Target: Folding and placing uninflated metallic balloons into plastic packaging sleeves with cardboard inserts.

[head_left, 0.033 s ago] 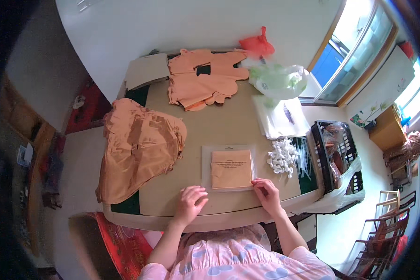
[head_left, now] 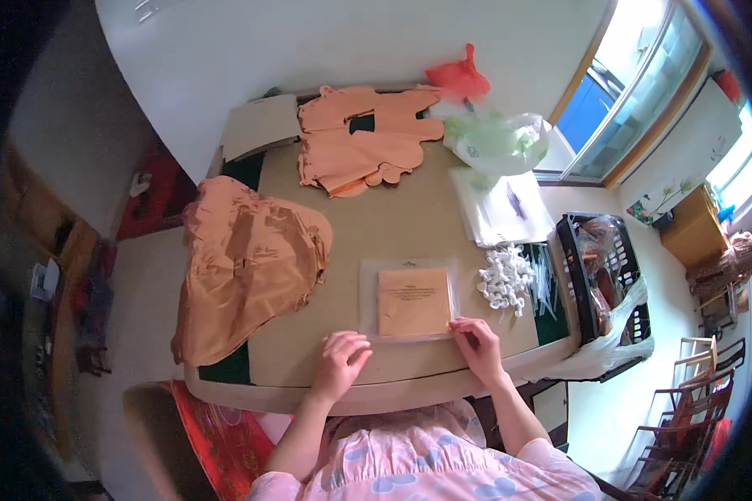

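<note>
In front of me lies a clear plastic bag [head_left: 369, 294] with a hang hole, holding a folded rose-gold foil balloon [head_left: 414, 316] with small print. My right hand [head_left: 478, 344] is at its lower right corner, thumb and fingertips pinched on the bag's edge. My left hand [head_left: 341, 367] rests on the table by the lower left corner, fingers curved and thumb apart, with nothing visible in it. To the left lies a pile of flat rose-gold foil balloons [head_left: 251, 259]. More flat foil balloons [head_left: 363, 154] are spread at the far side.
On the right are stacked clear bags [head_left: 493, 213], white coiled ribbons [head_left: 505, 280] and thin clear straws [head_left: 545, 284]. A black crate [head_left: 570, 267] stands beside the table. Farther back sit a greenish plastic bag [head_left: 497, 146], a red bag [head_left: 461, 79] and a cardboard piece [head_left: 261, 125].
</note>
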`<action>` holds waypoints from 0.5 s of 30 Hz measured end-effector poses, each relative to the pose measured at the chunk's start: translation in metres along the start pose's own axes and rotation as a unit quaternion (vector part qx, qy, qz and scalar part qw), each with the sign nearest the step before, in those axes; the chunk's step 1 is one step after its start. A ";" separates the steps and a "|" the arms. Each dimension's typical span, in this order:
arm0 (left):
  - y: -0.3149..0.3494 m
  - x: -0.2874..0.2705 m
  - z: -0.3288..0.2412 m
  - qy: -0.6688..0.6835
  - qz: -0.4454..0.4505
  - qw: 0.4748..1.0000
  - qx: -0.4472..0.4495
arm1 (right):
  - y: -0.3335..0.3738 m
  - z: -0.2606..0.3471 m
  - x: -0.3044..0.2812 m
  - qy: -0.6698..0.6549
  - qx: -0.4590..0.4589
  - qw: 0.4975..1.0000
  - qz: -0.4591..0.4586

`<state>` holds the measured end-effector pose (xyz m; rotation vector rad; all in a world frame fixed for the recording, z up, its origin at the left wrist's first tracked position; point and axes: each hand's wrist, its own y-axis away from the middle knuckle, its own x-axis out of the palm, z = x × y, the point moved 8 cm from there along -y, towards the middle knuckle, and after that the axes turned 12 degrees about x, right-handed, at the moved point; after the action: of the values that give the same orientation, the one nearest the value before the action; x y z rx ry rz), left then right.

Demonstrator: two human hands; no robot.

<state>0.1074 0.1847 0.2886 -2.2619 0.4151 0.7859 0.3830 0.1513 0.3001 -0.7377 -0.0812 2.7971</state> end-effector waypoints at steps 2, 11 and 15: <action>-0.007 -0.002 0.014 0.032 -0.064 0.993 -0.091 | -0.003 -0.005 0.000 -0.003 0.015 1.000 -0.017; -0.033 0.004 0.002 -0.101 -0.032 0.991 -0.076 | -0.006 -0.013 0.002 0.043 0.033 0.996 -0.072; -0.035 0.007 0.007 -0.117 -0.018 0.989 -0.087 | -0.007 -0.011 0.003 0.046 0.031 0.996 -0.072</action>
<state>0.1271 0.2135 0.2977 -2.2932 0.2008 1.0921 0.3877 0.1582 0.2897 -0.8114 -0.0295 2.6138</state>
